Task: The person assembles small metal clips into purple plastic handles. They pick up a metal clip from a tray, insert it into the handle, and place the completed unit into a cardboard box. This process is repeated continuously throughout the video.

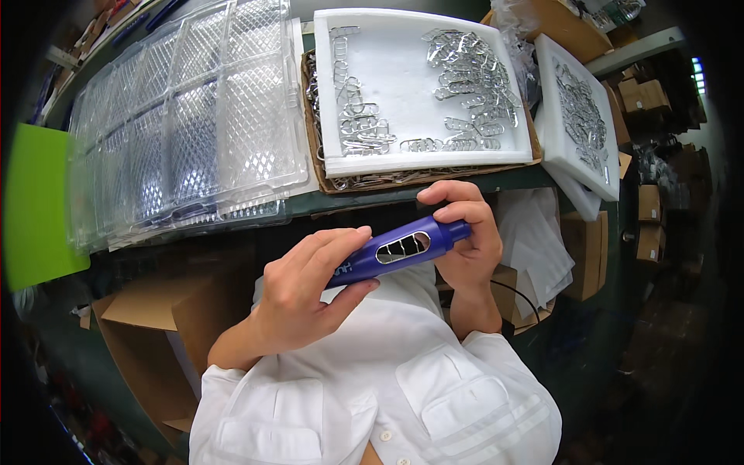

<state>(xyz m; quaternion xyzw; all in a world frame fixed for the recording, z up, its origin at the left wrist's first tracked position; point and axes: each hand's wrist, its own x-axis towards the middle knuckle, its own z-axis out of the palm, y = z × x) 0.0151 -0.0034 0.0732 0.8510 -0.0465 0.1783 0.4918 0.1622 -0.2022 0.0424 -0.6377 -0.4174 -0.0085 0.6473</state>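
Observation:
A blue-purple tube-shaped housing (pixel 364 264) lies tilted in front of my chest, its right end higher. Set in its side is an oval opening with a shiny silver rim and thin crossbars over a dark inside. My left hand (pixel 306 283) is closed round the wide left end, thumb below and fingers on top. At the narrower right end, the fingers of my right hand (pixel 470 236) curl round the stepped tip; its thumb is mostly hidden. On a white foam sheet (pixel 387 77) just beyond my hands lie many oval silver metal frames (pixel 469 74), heaped mainly along its right side.
Clear plastic blister trays (pixel 194 116) are stacked at the far left, beside a bright green panel (pixel 39 205). Under the foam sheet, a shallow cardboard box (pixel 314 128) holds more metal pieces. Another loaded foam sheet (pixel 554 85) leans right. Open cardboard (pixel 143 310) stands lower left.

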